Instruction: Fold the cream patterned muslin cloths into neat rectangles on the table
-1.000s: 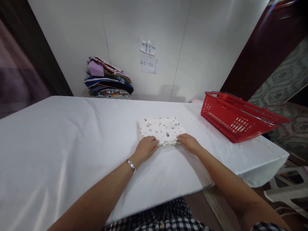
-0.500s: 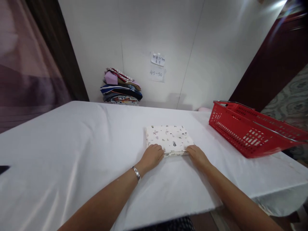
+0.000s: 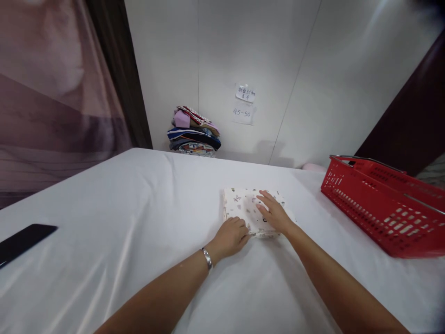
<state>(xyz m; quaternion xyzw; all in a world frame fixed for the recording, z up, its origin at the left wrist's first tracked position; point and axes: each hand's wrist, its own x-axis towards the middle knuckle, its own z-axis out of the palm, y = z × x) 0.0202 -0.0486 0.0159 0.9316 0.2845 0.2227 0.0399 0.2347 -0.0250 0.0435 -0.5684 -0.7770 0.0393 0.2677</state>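
Observation:
A folded cream cloth with small scattered prints lies flat on the white-covered table. At its near left corner, my left hand has its fingers curled over the top and the thumb along the front edge. That wrist wears a silver bracelet. My right hand is over the right half of the cloth, fingers stretched and apart, holding nothing. It hides part of the print; whether the palm touches the fabric I cannot tell.
A red plastic basket with metal handles stands at the right. Folded fabrics are stacked against the back wall, beside taped paper notes. A flat black object lies at the left. A pinkish curtain hangs on the left side.
My right hand has left the cloth's near right corner and moved up and inward over its top, fingers opening. My left hand stays at the near left corner. The camera view has turned left.

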